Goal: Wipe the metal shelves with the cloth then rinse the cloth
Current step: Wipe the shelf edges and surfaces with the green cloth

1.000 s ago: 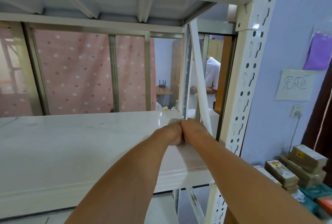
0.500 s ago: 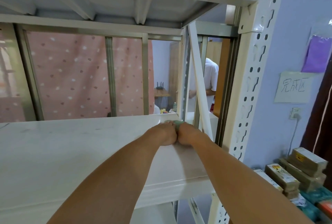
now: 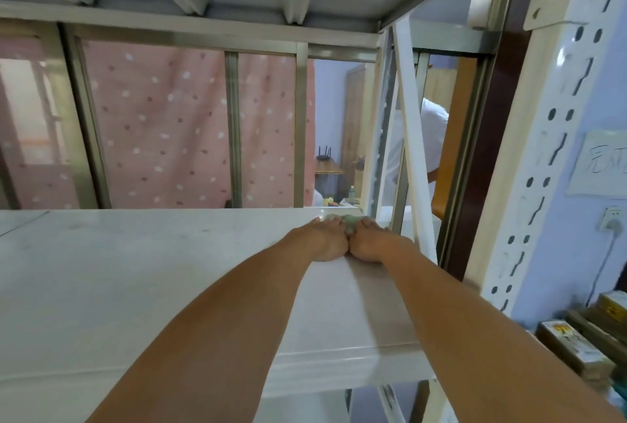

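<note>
White metal shelf point(image 3: 118, 287), pink dotted curtain point(image 3: 163, 124) beyond the glass. Left hand point(image 3: 322, 243) and right hand point(image 3: 373, 246) lie side by side, fingers stretched flat, pressing the green cloth point(image 3: 346, 221) beneath my fingertips at the shelf's back edge. Judgement: wiping under way; other shelves and the rinse remain. Cloth mostly hidden under my fingers; no sink in view.

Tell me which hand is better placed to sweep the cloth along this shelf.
Probably the left hand: it presses the cloth on the open shelf side; the right hand sits by the brace.
</note>
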Demonstrator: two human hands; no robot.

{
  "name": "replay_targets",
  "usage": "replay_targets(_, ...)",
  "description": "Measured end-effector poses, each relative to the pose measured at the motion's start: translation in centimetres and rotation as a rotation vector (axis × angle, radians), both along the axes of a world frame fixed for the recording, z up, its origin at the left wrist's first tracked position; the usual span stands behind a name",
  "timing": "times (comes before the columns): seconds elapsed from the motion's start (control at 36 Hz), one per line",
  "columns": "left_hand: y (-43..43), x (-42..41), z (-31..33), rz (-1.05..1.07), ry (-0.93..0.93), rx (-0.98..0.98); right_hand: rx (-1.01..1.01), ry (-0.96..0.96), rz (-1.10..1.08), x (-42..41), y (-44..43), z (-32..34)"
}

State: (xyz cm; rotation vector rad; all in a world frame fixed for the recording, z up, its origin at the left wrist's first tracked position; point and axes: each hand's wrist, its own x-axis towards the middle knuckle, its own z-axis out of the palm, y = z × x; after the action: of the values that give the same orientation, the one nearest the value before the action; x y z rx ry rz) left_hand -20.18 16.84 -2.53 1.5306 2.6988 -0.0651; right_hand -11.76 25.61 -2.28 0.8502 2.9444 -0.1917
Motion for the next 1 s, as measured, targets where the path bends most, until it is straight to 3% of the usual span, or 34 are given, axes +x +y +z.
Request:
replay_targets(0.17,-1.8,-2.8,-0.3,0.089,-0.068,0.050,0.090,-0.069,0.092,-2.7,-2.0,0.4)
replay_targets(0.44,-8.4,-4.7,-0.5,0.253,-0.091,0.133,0.061,0.035,0.342,-4.0,-8.9,2.5)
replay_targets(1.0,-18.7,-7.9,-0.3,0.415,-0.125,0.210,-0.029,0.104,0.380,-9.2,-17.8,1.8)
